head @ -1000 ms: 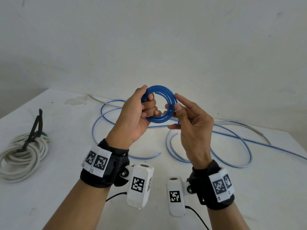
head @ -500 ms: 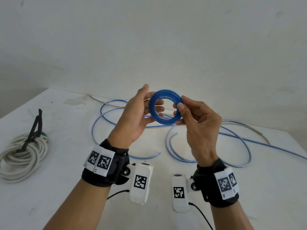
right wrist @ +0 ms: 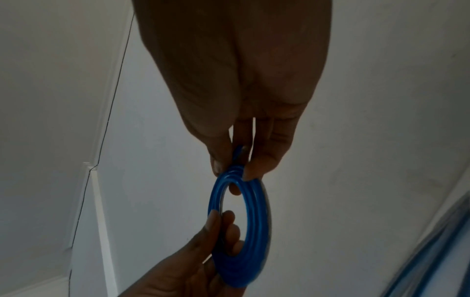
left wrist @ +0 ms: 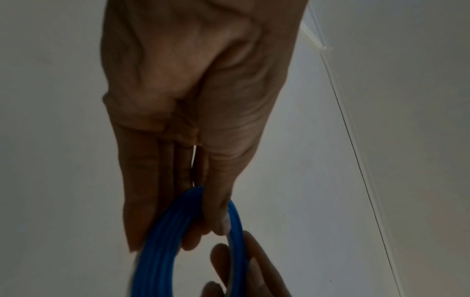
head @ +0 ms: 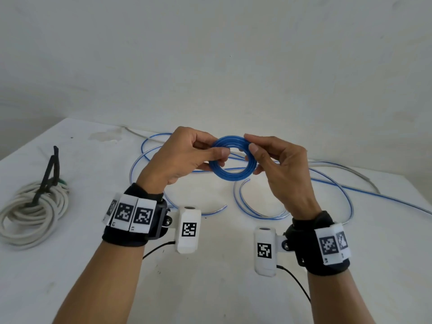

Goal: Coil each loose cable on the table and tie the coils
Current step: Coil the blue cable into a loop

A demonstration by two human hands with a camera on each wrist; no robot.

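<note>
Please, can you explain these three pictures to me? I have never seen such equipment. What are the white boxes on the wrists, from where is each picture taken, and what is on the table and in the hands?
No robot here: a person works with two bare hands. One camera sits on the head and looks down at both hands. The white boxes are small cameras strapped to each wrist; the two dark pictures come from them, looking along each hand toward its fingers.

The left hand and the right hand pinch opposite sides of a small blue coil, held above the white table. The right wrist view shows the same coil between both hands.

On the table behind lies a loose blue and clear cable in wide loops. At far left lies a white cable coil, already bound with a dark tie.
</note>
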